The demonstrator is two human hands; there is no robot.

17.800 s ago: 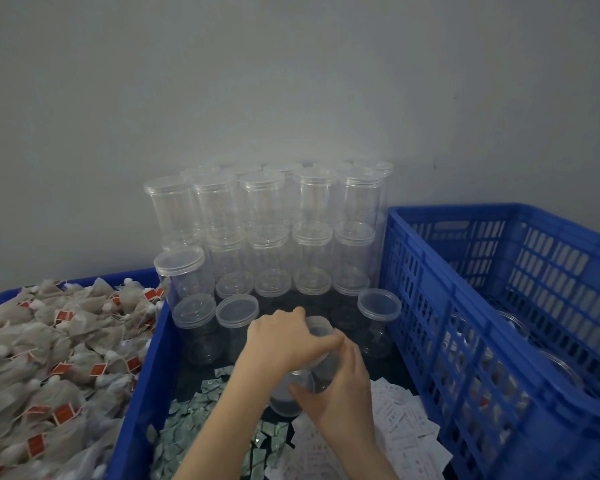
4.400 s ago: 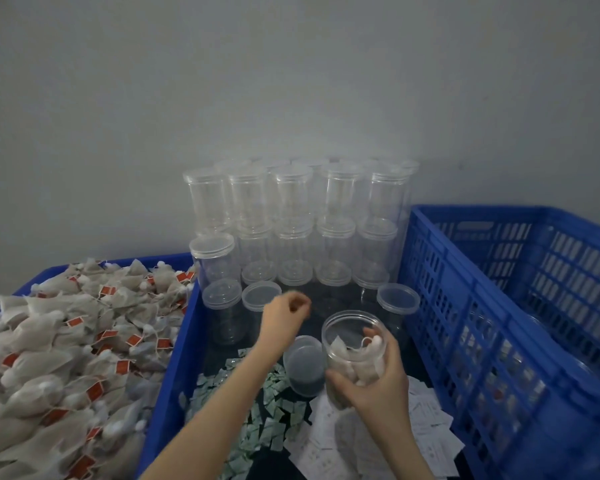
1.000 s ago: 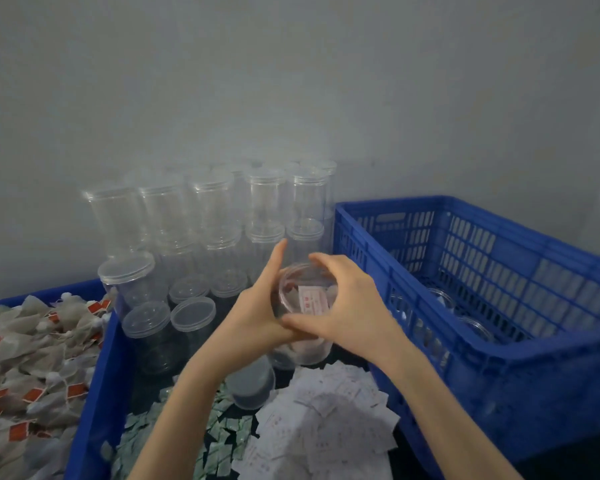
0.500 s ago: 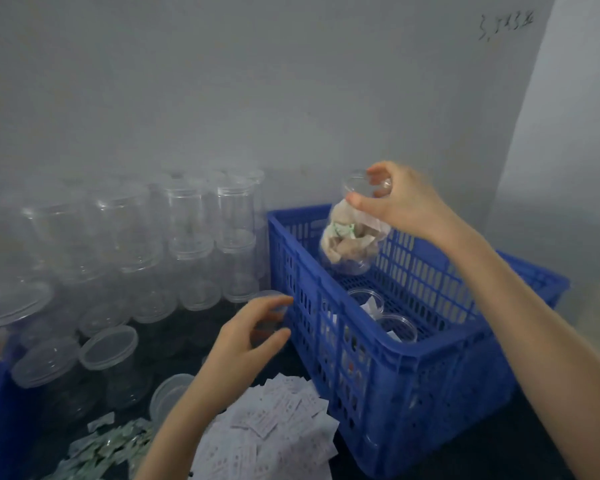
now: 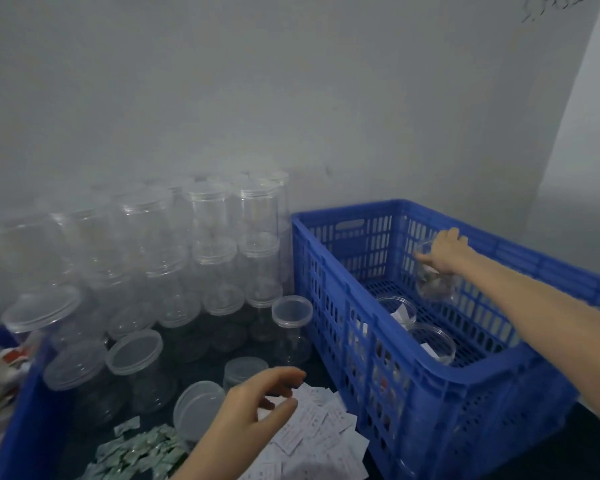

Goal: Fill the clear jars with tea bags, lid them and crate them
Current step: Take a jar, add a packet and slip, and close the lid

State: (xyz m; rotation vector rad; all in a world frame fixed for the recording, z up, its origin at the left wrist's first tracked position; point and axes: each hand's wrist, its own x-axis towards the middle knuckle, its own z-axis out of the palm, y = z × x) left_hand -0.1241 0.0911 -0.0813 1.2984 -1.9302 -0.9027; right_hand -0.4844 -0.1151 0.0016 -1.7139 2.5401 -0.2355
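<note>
As my right hand [image 5: 445, 252] grips the filled jar [image 5: 433, 285] inside the crate [image 5: 465, 379], I'm crating. My left hand [image 5: 257, 403] hovers loose, empty. Next, I'd say: set down, let go.

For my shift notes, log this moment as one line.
step: crating | right hand: holds filled jar inside blue crate | left hand: empty, over paper slips
</note>
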